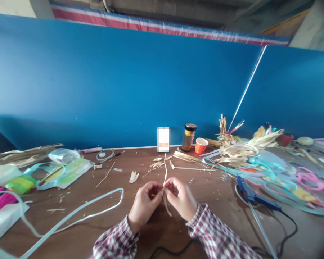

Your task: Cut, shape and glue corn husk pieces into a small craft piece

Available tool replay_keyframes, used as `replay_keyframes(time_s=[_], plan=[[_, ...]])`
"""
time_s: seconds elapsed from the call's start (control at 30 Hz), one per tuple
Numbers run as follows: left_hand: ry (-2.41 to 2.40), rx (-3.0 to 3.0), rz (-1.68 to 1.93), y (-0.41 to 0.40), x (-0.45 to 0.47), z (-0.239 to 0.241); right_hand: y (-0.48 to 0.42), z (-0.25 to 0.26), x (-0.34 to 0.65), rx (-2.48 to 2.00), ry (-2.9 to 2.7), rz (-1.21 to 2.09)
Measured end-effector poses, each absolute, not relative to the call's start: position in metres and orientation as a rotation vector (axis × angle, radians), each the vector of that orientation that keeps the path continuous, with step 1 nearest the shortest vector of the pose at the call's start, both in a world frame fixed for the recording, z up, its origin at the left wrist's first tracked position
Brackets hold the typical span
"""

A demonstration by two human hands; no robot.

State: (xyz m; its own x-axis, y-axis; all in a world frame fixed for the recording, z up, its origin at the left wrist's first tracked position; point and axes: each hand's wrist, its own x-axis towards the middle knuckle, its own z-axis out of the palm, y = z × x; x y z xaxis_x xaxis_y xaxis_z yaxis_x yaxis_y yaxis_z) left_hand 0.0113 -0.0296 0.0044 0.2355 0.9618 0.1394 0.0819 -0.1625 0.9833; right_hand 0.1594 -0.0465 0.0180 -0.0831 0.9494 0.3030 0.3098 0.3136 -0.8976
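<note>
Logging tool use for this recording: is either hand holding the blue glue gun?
No, the left hand and right hand both pinch the pale strip, while the blue glue gun lies apart from them.

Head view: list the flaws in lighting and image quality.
Head view: soft glare pales the left of the flat blue panel; head view: dim shadow on the brown tabletop below the bare left hand and bare right hand; head view: pixelated white block above the thin, pale strip they pinch; head view: dark corners at right.
</note>
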Motion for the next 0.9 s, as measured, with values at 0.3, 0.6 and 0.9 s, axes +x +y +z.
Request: replay_keyframes(time_s=[0.3, 0.6, 0.9], plan=[[1.106, 1.524, 1.068, -0.028, 0.010, -0.001, -0.049, 0.019, 0.160, -1.150, -1.628, 0.796], [1.068, 1.460, 1.067, -0.028, 0.012, -0.005, -0.049, 0.020, 0.160, -1.150, -1.603, 0.822], [1.098, 1.519, 1.005, -0.027, 0.011, -0.007, -0.049, 0.019, 0.160, -1.165, -1.617, 0.789]])
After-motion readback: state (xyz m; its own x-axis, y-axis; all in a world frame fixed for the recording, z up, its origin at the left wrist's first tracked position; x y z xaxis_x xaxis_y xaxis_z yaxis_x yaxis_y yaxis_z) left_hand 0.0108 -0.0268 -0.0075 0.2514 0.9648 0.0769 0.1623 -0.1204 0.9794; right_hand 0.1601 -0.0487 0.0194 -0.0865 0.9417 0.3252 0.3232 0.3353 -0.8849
